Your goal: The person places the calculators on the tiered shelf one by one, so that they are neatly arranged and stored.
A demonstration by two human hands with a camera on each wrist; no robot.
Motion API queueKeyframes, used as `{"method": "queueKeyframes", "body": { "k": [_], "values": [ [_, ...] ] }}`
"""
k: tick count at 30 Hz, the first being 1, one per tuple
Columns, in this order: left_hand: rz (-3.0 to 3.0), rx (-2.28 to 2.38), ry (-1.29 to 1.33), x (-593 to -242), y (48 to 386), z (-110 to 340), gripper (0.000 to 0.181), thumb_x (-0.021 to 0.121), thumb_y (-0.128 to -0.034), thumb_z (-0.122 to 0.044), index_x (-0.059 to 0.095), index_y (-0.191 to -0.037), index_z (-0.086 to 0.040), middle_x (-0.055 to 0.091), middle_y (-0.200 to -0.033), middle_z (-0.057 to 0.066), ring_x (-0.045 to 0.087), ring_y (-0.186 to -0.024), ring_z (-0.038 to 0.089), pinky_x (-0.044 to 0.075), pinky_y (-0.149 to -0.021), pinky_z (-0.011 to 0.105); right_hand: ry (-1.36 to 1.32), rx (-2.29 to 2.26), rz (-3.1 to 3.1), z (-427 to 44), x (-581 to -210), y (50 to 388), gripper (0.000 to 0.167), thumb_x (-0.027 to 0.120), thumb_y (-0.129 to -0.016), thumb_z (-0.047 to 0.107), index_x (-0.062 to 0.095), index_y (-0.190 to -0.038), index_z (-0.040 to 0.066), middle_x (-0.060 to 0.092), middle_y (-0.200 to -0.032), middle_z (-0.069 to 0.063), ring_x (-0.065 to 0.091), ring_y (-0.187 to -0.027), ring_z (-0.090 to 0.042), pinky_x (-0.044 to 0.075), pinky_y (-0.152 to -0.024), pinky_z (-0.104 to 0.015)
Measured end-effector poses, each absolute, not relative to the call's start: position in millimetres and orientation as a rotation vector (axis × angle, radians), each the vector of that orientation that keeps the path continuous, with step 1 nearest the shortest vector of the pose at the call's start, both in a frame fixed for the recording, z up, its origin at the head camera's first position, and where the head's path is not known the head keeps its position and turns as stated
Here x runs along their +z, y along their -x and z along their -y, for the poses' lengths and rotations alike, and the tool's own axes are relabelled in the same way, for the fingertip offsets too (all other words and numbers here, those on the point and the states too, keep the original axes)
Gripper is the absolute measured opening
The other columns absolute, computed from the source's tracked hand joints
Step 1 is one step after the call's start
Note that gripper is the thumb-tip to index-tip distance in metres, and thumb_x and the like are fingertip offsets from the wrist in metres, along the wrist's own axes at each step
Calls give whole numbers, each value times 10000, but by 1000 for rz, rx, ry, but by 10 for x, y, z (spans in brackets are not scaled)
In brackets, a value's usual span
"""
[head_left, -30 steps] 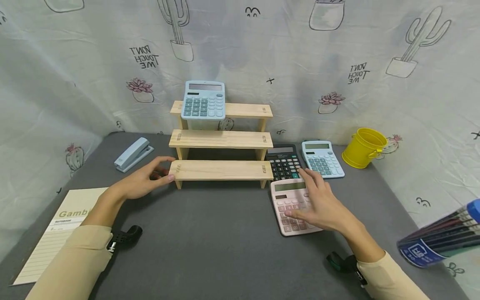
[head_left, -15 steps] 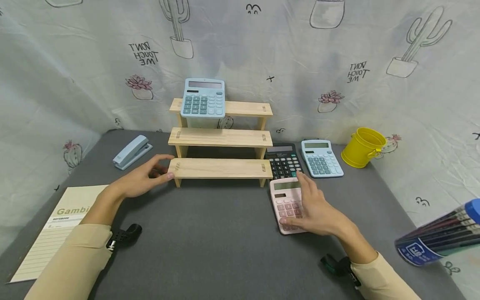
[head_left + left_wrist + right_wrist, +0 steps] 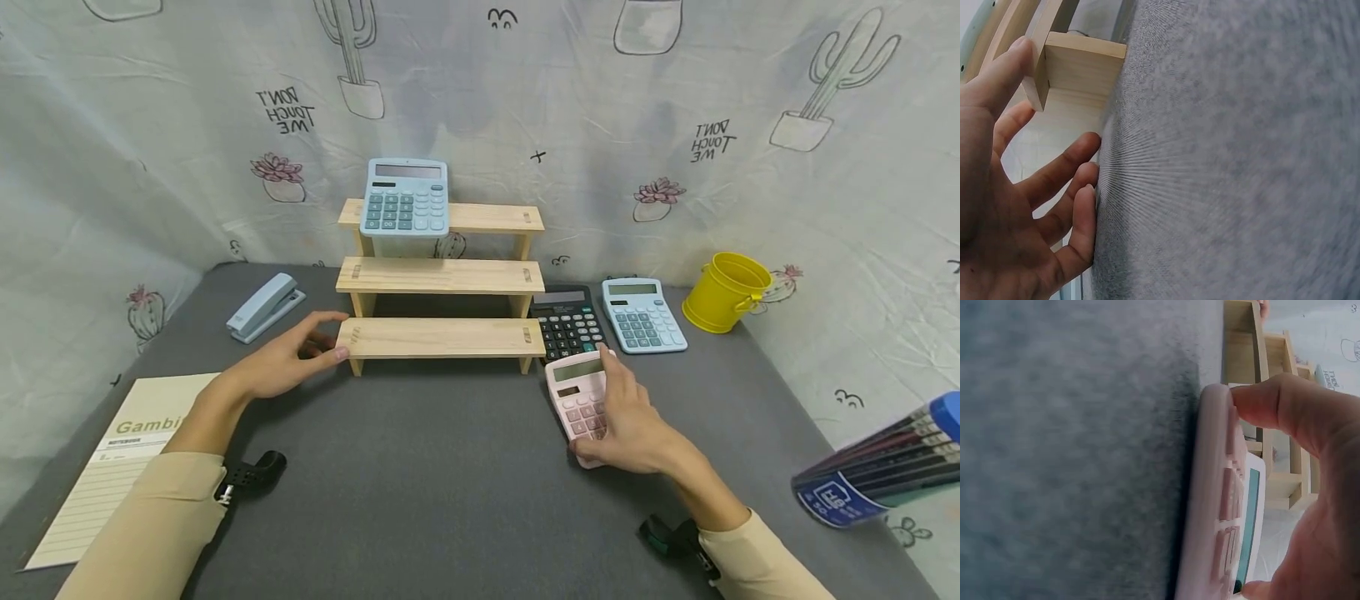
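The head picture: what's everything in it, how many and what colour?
Wooden stand: 1, pale wood, back middle.
Bucket: 1, yellow, back right.
Blue calculators: 2, light blue, on the stand's top shelf and by the bucket.
Black calculator: 1, black, by the stand's right end.
Pink calculator: 1, pink, in front of the black one.
Pencil tub: 1, blue label, far right.
Stapler: 1, light blue, back left.
Notepad: 1, cream, left side.
Table: 1, grey, underneath.
Curtain: 1, whitish with drawings, behind.
Wrist devices: 2, black, left and right.
Sleeves: 2, cream, left and right.
Left hand: 1, bare, touching the stand's left end.
Right hand: 1, bare, gripping the pink calculator.
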State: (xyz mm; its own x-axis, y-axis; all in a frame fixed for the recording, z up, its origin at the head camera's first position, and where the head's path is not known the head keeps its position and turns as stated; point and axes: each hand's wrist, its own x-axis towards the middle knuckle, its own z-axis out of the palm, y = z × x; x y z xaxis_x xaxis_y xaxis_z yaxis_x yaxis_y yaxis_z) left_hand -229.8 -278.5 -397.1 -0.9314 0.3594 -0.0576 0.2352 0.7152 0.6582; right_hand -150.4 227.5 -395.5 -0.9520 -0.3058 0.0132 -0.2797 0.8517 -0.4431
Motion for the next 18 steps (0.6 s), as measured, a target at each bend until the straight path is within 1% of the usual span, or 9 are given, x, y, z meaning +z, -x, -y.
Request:
{"method": "queueKeyframes", "body": {
  "k": [3, 4, 6, 8, 10, 12, 15, 18],
  "values": [
    [-2743, 1011, -491, -3955, 2305, 2790, 685, 567, -1043, -497, 255, -1594, -237, 521, -1414, 249, 534, -1283, 438, 476, -938, 582, 483, -682, -2983, -2283, -3965, 1521, 1396, 903, -699, 532, -20, -1613, 20, 101, -1614, -352, 305, -1343, -604, 321, -1044, -749],
    [-2744, 1010, -494, -3948, 2308, 2790, 683, 567, -1043, -496, 255, -1594, -240, 524, -1413, 245, 535, -1284, 433, 478, -934, 575, 484, -674, -2990, -2286, -3966, 1531, 1404, 913, -687, 533, -9, -1613, 20, 98, -1619, -341, 305, -1341, -600, 322, -1035, -754],
    [-2749, 1007, -496, -3940, 2306, 2786, 680, 572, -1043, -487, 257, -1594, -241, 530, -1406, 243, 544, -1271, 426, 484, -919, 564, 482, -652, -3012, -2294, -3967, 1554, 1390, 920, -670, 493, 12, -1614, 26, 109, -1624, -327, 326, -1319, -595, 337, -1007, -759],
    [-2749, 1010, -491, -3936, 2302, 2774, 683, 574, -1043, -486, 256, -1594, -239, 528, -1405, 245, 546, -1269, 427, 480, -928, 571, 469, -638, -3035, -2306, -3969, 1574, 1376, 916, -646, 439, 25, -1622, 54, 123, -1635, -298, 350, -1296, -578, 356, -968, -750],
    [-2747, 1013, -477, -3946, 2305, 2768, 688, 575, -1038, -502, 255, -1594, -253, 526, -1409, 239, 541, -1277, 421, 476, -938, 574, 452, -637, -3057, -2325, -3974, 1582, 1376, 914, -606, 395, 46, -1626, 79, 152, -1638, -272, 375, -1272, -560, 375, -932, -728],
    [-2746, 1013, -471, -3956, 2311, 2766, 694, 572, -1036, -514, 253, -1594, -253, 523, -1411, 240, 535, -1282, 424, 476, -939, 577, 438, -652, -3067, -2342, -3982, 1583, 1397, 920, -567, 388, 57, -1628, 103, 189, -1623, -259, 396, -1239, -533, 384, -900, -694],
    [-2744, 1009, -462, -3972, 2314, 2779, 701, 570, -1032, -528, 252, -1595, -255, 522, -1412, 237, 530, -1286, 424, 485, -926, 569, 429, -690, -3074, -2372, -3995, 1580, 1401, 930, -543, 370, 74, -1624, 120, 234, -1588, -253, 405, -1220, -503, 382, -890, -661],
    [-2749, 1002, -458, -3986, 2310, 2784, 700, 573, -1031, -526, 257, -1592, -252, 530, -1403, 235, 542, -1270, 422, 490, -914, 555, 423, -734, -3086, -2408, -4016, 1566, 1390, 928, -544, 352, 82, -1626, 137, 277, -1553, -249, 413, -1212, -482, 379, -898, -661]
  ]
}}
